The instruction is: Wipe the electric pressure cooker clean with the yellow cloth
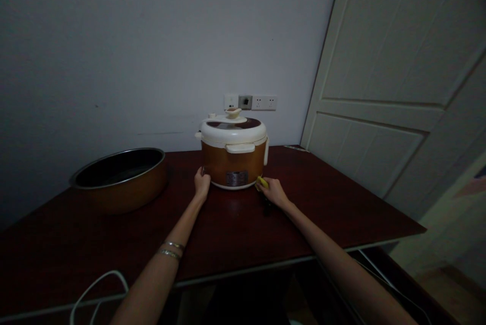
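Resting against the lower left side of a brown electric cooker point(232, 163), the person's left hand point(202, 185) has its fingers pressed together, their tips on the cooker's body. The right hand point(274, 192) sits at the cooker's lower right, its fingertips pinching a small yellow object point(261, 182) right beside the cooker's base; how many fingers grip it is too small to tell. A dark object point(268, 208) lies on the tabletop below that hand, partly hidden and unclear.

The cooker stands upright near the middle of the frame, on a dark reddish wooden table point(228, 224), with a cream lid point(233, 130) and a small cream valve cap point(233, 112) on top. To the upper left of the hands sits a wide round pot point(119, 178), brown outside and dark inside, well apart from the cooker. A wall socket panel point(250, 102) is just behind the cooker, a cream panelled door point(379, 87) stands at right, and a white cable point(98, 289) curves at lower left. 2 bracelets point(170, 250) circle the left forearm.
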Motion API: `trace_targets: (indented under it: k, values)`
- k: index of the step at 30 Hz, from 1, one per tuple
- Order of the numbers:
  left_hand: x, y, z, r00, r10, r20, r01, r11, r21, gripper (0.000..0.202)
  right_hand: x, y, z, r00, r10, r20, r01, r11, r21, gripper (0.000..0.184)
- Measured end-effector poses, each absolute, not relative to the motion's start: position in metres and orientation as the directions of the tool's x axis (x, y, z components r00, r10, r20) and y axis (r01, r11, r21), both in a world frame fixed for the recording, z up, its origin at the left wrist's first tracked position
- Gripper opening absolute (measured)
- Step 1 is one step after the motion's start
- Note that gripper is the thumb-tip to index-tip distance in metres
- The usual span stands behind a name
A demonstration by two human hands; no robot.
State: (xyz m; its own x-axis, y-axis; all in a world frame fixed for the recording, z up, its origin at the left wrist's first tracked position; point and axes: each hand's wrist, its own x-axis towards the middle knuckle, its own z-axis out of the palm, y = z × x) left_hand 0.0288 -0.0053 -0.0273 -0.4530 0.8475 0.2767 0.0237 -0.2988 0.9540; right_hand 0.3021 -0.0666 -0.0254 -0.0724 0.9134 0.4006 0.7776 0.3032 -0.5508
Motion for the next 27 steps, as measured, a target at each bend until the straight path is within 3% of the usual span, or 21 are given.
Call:
trace_targets:
  k: [8,14,18,24,27]
  values:
    - [0.031,-0.010,-0.023,-0.438,0.866,0.240,0.001,-0.266,0.964,0.055,0.315,-0.057,-0.010,0.071,0.953,0.293,0.876,0.081,-0.476,0.025]
    - [0.033,-0.014,-0.020,-0.419,0.876,0.237,0.006,-0.259,0.966,0.053,0.283,-0.081,-0.008,-0.053,0.960,0.277,0.936,0.144,-0.322,0.020]
    - [0.032,-0.015,-0.019,-0.423,0.879,0.220,0.026,-0.232,0.972,0.058,0.281,-0.092,-0.005,-0.148,0.958,0.244,0.928,0.220,-0.299,0.020]
    - [0.032,-0.014,-0.019,-0.433,0.879,0.197,0.054,-0.193,0.980,0.064,0.302,-0.084,0.007,0.065,0.971,0.229,0.980,-0.020,-0.197,0.025]
    - [0.033,-0.014,-0.019,-0.430,0.878,0.209,0.063,-0.202,0.977,0.061,0.289,-0.089,0.007,-0.022,0.967,0.254,0.994,0.048,-0.099,0.024]
